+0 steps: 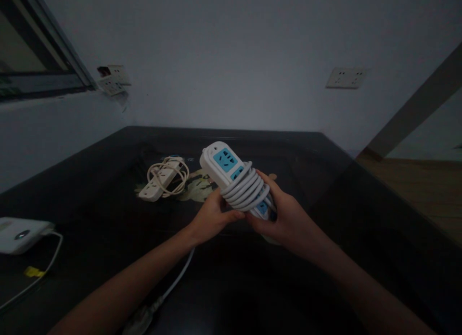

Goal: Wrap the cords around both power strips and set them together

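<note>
Both hands hold a white power strip [212, 164] with blue socket faces, tilted above the dark table. Its grey-white cord [247, 190] is wound round the body in several close loops. My left hand [214, 214] grips it from below, the thumb lying along the underside of the coils. On the other side, my right hand [276, 212] is closed round the lower right end and the coils there. A loose length of cord [180, 272] runs down past my left forearm to a plug [140, 319] near the bottom edge, partly hidden by the arm.
A second, cream power strip [159, 181] with a loosely looped cord lies on the dark table [108, 181], left of my hands. At far left is a white box [25, 234] with a cable, near a yellow scrap [34, 271]. Wall sockets [346, 78] sit above the table.
</note>
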Motion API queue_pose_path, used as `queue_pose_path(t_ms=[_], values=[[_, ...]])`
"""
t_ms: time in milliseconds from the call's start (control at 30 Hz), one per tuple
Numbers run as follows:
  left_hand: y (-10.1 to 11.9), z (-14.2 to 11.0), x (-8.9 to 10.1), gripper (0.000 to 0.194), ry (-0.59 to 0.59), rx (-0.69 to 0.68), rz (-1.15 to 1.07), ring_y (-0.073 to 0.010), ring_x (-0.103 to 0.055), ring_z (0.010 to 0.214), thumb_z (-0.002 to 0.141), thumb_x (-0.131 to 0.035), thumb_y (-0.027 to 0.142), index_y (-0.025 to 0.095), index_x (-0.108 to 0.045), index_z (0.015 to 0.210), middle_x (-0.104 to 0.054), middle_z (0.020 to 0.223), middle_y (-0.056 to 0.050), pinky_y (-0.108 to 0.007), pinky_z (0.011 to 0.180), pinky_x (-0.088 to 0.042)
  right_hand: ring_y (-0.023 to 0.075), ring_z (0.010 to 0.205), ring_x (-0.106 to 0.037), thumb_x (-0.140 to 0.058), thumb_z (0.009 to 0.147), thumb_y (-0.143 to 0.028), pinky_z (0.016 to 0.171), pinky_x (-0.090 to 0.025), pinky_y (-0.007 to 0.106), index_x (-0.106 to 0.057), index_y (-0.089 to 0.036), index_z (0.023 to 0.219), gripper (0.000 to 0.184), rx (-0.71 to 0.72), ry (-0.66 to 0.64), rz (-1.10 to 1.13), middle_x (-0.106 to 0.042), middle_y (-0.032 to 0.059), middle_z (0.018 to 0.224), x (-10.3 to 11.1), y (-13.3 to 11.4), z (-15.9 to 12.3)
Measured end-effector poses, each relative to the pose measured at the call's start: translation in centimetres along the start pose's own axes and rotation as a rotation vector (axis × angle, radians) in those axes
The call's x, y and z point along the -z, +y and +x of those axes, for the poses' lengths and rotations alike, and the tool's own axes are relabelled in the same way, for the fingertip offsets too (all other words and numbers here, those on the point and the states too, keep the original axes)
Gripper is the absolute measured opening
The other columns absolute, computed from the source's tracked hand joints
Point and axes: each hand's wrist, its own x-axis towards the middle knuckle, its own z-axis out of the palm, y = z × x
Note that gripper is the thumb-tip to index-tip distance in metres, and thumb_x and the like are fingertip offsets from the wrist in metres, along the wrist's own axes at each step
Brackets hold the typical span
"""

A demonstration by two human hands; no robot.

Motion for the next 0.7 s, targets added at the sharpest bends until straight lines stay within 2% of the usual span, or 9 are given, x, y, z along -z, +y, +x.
queue_pose_path(t_ms=[267,467,600,700], values=[[0.0,0.1,-0.6,0.06,0.058,0.076,-0.041,-0.0306,-0.061,0.111,0.064,-0.077,0.05,0.014,-0.056,0.107,-0.064,0.119,-0.017,-0.046,0.098,-0.047,0.0316,0.099,-0.064,-0.059,0.07,-0.036,0.079,-0.053,0.042,-0.011,-0.004,0.149,0.098,-0.052,0.031,-0.169,-0.062,0.0214,0.119,-0.4,0.6,0.2],[0.5,0.3,-0.9,0.059,0.063,0.104,-0.06,-0.031,-0.06,0.112,0.062,-0.078,0.048,0.014,-0.057,0.105,-0.065,0.119,-0.017,-0.047,0.099,-0.046,0.0377,0.107,-0.06,-0.056,0.071,-0.036,0.081,-0.052,0.05,-0.016,-0.008,0.149,0.093,0.005,0.114,-0.386,-0.054,0.024,0.13,-0.5,0.5,0.2],[1.1,0.3,-0.9,0.057,0.064,0.138,-0.017,-0.0325,-0.059,0.112,0.066,-0.075,0.049,0.014,-0.059,0.107,-0.066,0.117,-0.015,-0.047,0.095,-0.048,0.0355,0.113,-0.057,-0.057,0.075,-0.037,0.088,-0.05,0.051,-0.023,-0.01,0.147,0.085,0.028,0.119,-0.373,-0.052,0.022,0.134,-0.3,0.6,0.2],[1.7,0.2,-0.9,0.053,0.037,0.126,-0.014,-0.0324,-0.06,0.112,0.069,-0.074,0.045,0.014,-0.059,0.11,-0.066,0.116,-0.015,-0.047,0.095,-0.048,0.0328,0.124,-0.05,-0.063,0.075,-0.042,0.097,-0.045,0.051,-0.025,-0.013,0.146,0.086,0.088,0.083,-0.322,-0.045,0.0195,0.141,0.5,0.6,0.2]])
